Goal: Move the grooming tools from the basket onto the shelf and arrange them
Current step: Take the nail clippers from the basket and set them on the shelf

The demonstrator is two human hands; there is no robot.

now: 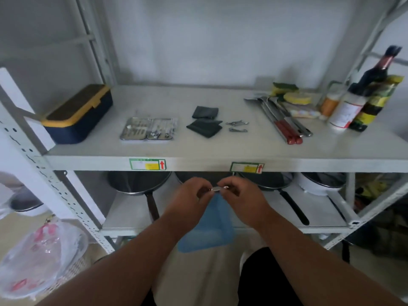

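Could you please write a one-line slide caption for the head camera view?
Both hands, left hand and right hand, pinch a small metal tool over a blue pouch below the shelf.

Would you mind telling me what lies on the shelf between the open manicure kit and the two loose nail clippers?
In the head view, two dark pouches lie between the manicure kit and the nail clippers.

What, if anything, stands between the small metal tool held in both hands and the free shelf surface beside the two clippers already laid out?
Nothing visible does. Both the left hand and right hand pinch the small metal tool in front of and below the shelf edge, a blue pouch hanging beneath. The surface in front of the clippers is bare.
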